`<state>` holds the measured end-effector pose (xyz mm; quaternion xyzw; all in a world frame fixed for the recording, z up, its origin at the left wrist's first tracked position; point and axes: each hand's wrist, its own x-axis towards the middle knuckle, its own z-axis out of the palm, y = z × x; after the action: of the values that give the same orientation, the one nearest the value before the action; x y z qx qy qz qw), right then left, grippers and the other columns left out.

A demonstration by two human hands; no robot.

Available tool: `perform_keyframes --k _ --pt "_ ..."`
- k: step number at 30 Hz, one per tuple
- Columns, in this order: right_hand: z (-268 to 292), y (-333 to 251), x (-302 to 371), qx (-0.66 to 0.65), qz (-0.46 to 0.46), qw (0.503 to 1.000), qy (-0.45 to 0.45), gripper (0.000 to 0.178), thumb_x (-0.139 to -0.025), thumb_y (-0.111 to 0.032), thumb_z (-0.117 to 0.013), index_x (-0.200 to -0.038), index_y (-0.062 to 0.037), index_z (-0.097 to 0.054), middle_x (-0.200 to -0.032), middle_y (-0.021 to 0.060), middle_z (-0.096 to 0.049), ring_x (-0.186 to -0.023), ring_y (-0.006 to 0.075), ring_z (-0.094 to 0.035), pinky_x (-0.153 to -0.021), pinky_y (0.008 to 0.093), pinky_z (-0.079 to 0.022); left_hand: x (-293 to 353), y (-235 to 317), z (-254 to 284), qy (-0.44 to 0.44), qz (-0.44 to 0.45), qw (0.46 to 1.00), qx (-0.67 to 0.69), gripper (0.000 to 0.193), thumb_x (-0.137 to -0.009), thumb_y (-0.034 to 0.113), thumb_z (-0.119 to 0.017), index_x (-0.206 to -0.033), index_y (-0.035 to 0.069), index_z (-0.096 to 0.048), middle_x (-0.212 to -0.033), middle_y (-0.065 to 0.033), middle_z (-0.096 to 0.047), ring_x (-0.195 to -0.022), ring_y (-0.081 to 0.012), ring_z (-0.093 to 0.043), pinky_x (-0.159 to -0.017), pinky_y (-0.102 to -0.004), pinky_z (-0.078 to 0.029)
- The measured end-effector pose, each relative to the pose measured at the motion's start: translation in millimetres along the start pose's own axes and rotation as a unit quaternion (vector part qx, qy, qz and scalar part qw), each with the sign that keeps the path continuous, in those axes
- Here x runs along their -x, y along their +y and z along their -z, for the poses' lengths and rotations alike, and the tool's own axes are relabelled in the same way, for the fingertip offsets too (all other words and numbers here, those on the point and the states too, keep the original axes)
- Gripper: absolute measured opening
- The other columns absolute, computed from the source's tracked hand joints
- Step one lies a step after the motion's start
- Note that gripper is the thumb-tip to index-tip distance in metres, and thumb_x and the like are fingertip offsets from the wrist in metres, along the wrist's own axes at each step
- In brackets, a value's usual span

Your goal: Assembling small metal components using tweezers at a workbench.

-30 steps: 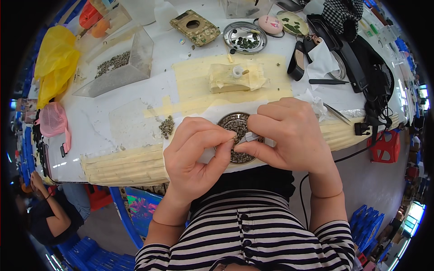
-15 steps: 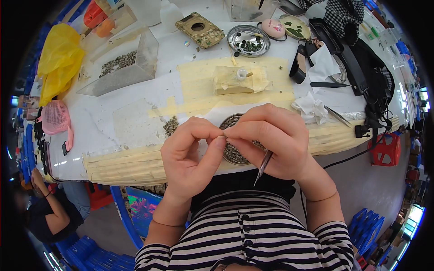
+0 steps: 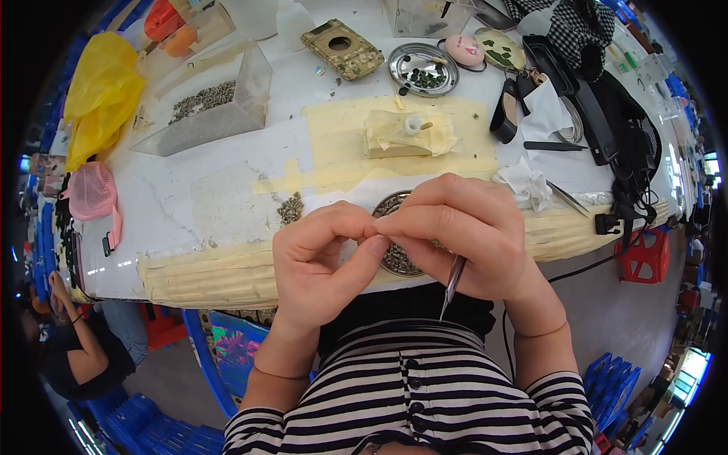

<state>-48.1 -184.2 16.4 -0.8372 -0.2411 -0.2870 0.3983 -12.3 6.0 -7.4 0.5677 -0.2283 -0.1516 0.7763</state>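
Two bare hands, the left hand (image 3: pixel 322 265) and the right hand (image 3: pixel 470 235), meet fingertip to fingertip over the left edge of a round, shallow metal dish (image 3: pixel 384 202), which serves here as the landmark. The dish is filled with small grey-brown pieces (image 3: pixel 400 260); the hands hide much of it. The left hand has its thumb and forefinger bent into a pinch; whether a piece sits between the tips cannot be told. The right hand points its thumb and forefinger to the same spot, and its curled fingers grip a slim, pointed metal tool (image 3: pixel 453 284), the tip of which hangs down on the near side of the dish.

Just left of the dish lies a loose heap of similar grey-brown bits (image 3: pixel 291 208). Farther left and beyond it stands a clear plastic slant-sided bin (image 3: pixel 254 91) with more such bits. Beyond the dish is a tape-wrapped pale yellow block (image 3: pixel 390 140) bearing a small white round cup (image 3: pixel 412 125). Past that block, farther from the dish, are a shiny round metal plate (image 3: pixel 456 76) with dark green pieces and, to its left, a camouflage-patterned rectangular shell (image 3: pixel 360 64) with a round hole. Right of the dish lie a crumpled white tissue (image 3: pixel 525 184) and, next to it, a pointed grey metal implement (image 3: pixel 569 200). Far left of the dish is a pink mesh basket (image 3: pixel 91 193).
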Motion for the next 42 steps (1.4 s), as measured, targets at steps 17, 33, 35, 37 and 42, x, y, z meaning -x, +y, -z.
perform_keyframes --k 17,33,35,37,42 --pt "-0.9 3.2 3.1 -0.003 0.011 1.0 -0.002 0.044 -0.063 -0.003 -0.076 -0.107 -0.0078 -0.075 -0.079 0.001 -0.061 -0.06 0.0153 -0.06 -0.05 0.0291 -0.047 -0.3 -4.1 1.3 0.025 -0.029 0.999 -0.005 0.013 -0.082 -0.013 -0.069 -0.091 -0.004 -0.068 -0.09 -0.0078 -0.068 -0.085 -0.0131 -0.062 -0.079 -0.0257 -0.048" --pt "2.5 -3.4 7.3 0.085 -0.011 0.995 -0.042 0.045 -0.067 -0.004 -0.079 -0.111 -0.0118 -0.079 -0.075 -0.0014 -0.06 -0.059 0.0128 -0.058 -0.051 0.027 -0.042 0.1 -2.7 -0.7 0.05 -0.018 0.999 0.004 0.013 -0.086 -0.012 -0.067 -0.096 -0.004 -0.066 -0.092 -0.0058 -0.068 -0.087 -0.0105 -0.061 -0.081 -0.0241 -0.048" --pt "2.2 -4.1 7.4 0.095 -0.01 0.994 -0.044 0.045 -0.067 -0.004 -0.079 -0.112 -0.0121 -0.078 -0.075 -0.0015 -0.06 -0.059 0.0126 -0.057 -0.051 0.0268 -0.041 0.1 -2.7 -2.1 0.061 -0.019 0.998 -0.001 0.013 -0.086 -0.012 -0.067 -0.096 -0.004 -0.066 -0.093 -0.0056 -0.068 -0.087 -0.0104 -0.061 -0.081 -0.024 -0.048" --pt "0.0 1.9 10.9 0.108 0.017 0.994 -0.032 0.053 -0.066 -0.008 -0.076 -0.118 -0.0143 -0.076 -0.078 -0.0037 -0.059 -0.055 0.0111 -0.054 -0.049 0.0266 -0.041 0.3 -2.0 -3.9 0.075 -0.017 0.997 -0.004 0.013 -0.086 -0.012 -0.068 -0.097 -0.004 -0.066 -0.093 -0.0056 -0.067 -0.086 -0.0103 -0.061 -0.081 -0.0239 -0.048" --pt "1.2 0.4 5.8 0.081 -0.017 0.997 -0.011 0.038 -0.074 -0.02 -0.077 -0.111 -0.0095 -0.072 -0.078 -0.0016 -0.059 -0.055 0.0138 -0.054 -0.05 0.029 -0.041 1.2 -4.2 -2.3 0.074 -0.037 0.996 -0.037 0.012 -0.086 -0.012 -0.068 -0.094 -0.003 -0.067 -0.093 -0.0063 -0.068 -0.087 -0.0113 -0.062 -0.081 -0.0248 -0.048"
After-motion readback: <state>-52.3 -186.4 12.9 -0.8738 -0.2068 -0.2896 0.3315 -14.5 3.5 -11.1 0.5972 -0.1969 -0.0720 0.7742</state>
